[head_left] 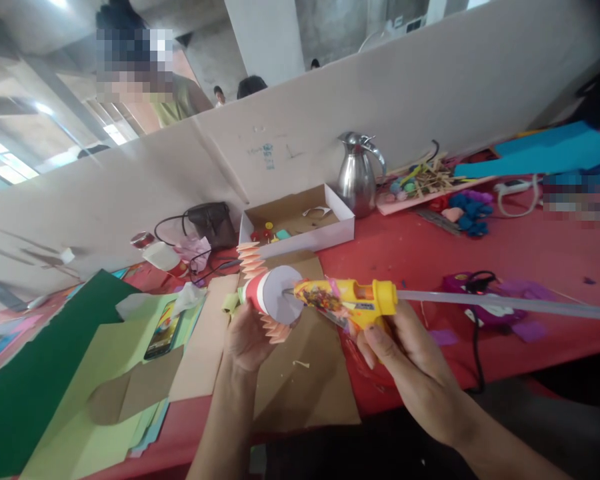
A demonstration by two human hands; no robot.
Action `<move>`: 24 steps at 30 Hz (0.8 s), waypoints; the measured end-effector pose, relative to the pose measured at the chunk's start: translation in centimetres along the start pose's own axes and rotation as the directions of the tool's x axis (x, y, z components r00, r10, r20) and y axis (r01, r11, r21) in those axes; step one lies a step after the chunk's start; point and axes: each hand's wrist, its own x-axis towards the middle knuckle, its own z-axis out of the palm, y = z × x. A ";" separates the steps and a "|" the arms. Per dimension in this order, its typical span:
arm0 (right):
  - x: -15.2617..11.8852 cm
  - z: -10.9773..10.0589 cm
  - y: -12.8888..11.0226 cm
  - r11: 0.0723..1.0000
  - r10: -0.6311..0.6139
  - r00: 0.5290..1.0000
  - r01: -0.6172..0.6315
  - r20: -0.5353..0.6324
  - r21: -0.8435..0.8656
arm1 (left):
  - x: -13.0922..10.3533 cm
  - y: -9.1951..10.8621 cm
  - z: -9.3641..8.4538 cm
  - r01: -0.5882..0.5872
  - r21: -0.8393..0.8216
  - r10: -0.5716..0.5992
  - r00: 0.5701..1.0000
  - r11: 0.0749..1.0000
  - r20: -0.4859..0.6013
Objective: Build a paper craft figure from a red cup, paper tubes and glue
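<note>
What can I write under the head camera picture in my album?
Left hand holds a paper craft while the right hand points a yellow glue gun at its white disc.

A red-and-white cup-like piece (282, 295) is held tilted, peach accordion-folded strips (251, 261) jutting from opposite sides; the patterned yellow glue gun (325, 296) sits nearly level, nozzle at its round white end, a long translucent glue stick (500, 303) trailing behind
</note>
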 end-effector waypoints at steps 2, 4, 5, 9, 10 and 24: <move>0.0 0.0 0.0 1.000 0.023 1.000 -0.023 0.009 -0.016 | 0.0 0.0 -0.2 -0.006 -0.002 0.006 1.000 1.000 0.000; 0.0 -0.1 0.0 0.999 0.019 1.000 -0.019 -0.001 -0.035 | -0.1 0.1 -0.5 -0.007 0.009 0.007 1.000 1.000 -0.015; 0.0 -0.2 0.0 0.999 0.011 1.000 -0.011 -0.006 -0.039 | -0.1 0.1 -0.6 -0.010 0.017 0.010 1.000 1.000 -0.029; 0.1 -0.3 -0.2 1.000 0.004 1.000 -0.003 0.014 -0.031 | -0.3 0.2 -0.7 -0.035 0.017 0.036 0.997 0.999 -0.065; 0.1 -0.3 -0.2 0.999 0.010 1.000 -0.009 0.028 -0.030 | -0.4 0.2 -0.7 -0.038 0.010 0.038 0.997 0.999 -0.061; 0.5 -0.4 -0.6 0.994 -0.008 0.998 0.015 0.063 -0.105 | -0.9 0.5 -1.0 -0.060 0.011 0.060 0.998 0.998 -0.002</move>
